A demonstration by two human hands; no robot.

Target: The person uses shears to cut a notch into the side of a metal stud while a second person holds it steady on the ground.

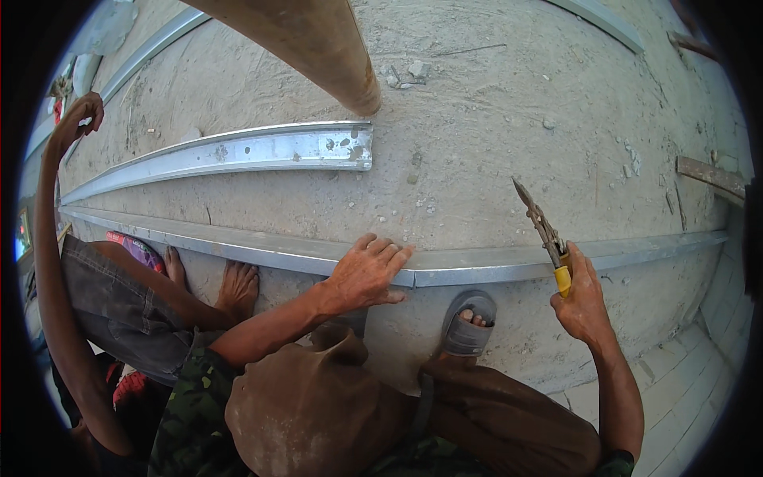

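Note:
A long metal channel (493, 266) lies across the ground in front of my knees, with a cut or seam showing in its near face around the middle. My left hand (369, 272) rests on the channel just left of that seam, fingers spread over its top and the thumb at the near side. In my right hand (582, 296) is a pair of tin snips (543, 230) with a yellow grip, held above the right part of the channel. The snips' blades point up and away to the left, apart from the metal.
A second shiny channel (238, 151) lies farther off at left, below a thick brown post (326, 56). Another person crouches at my left, one hand (79, 115) raised. Rubble bits (415, 71) dot the sandy ground. A wooden piece (710, 179) and tiles (679, 397) are at right.

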